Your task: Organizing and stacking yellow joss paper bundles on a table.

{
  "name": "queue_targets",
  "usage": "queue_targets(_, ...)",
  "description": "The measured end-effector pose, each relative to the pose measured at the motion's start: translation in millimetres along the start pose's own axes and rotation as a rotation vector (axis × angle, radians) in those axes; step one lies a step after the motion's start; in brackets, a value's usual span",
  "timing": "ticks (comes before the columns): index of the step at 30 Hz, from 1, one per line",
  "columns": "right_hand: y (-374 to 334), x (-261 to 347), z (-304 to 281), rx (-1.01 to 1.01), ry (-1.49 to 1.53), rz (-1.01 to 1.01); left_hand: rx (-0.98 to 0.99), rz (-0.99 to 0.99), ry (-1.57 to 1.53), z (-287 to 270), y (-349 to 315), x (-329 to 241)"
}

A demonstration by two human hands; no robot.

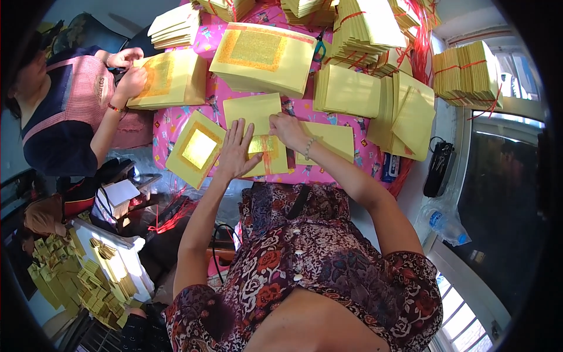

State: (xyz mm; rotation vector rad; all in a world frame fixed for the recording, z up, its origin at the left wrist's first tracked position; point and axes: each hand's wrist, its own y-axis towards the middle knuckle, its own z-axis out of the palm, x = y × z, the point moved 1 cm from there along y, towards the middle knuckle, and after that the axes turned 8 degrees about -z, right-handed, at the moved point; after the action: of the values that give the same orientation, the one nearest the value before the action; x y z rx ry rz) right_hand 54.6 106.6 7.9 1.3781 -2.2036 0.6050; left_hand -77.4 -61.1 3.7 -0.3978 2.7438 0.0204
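Observation:
My left hand lies flat, fingers stretched, across yellow joss paper in front of me. Under and beside it a folded piece shows gold foil and red print. A plain yellow sheet stands up just beyond the fingertips. My right hand, a beaded bracelet on its wrist, is closed at that sheet's right edge and appears to pinch it; the fingertips are partly hidden. Left of my left hand lies a sheet with a bright gold foil square. Another plain yellow piece rests under my right forearm.
A pink patterned cloth covers the table. Thick joss paper stacks and red-tied bundles stand at the back. Green-handled scissors lie between stacks. On the left, a co-worker's hands touch another stack. A plastic bottle lies right.

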Motion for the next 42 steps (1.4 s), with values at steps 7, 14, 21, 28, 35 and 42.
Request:
queue_targets(7,8,1,-1,0.037,0.022,0.076,0.015,0.004,-0.015,2,5,1)
queue_targets(14,4,15,-2,-0.024,-0.108,0.048,0.032,0.032,-0.076,3,5,9)
queue_targets(21,7,16,-8,-0.004,-0.475,-0.291,-0.084,-0.131,-0.574,-9,21,24)
queue_targets(28,7,15,-15,-0.147,-0.568,-0.417,-0.166,-0.873,-1.154,1,37,36)
queue_targets(35,-57,30,-69,-0.575,-0.056,-0.215,-0.125,-0.748,-1.702,-27,35,-16)
queue_targets(42,-151,-18,-81,-0.601,0.369,0.268,0.225,-0.517,-1.569,-9,32,-85)
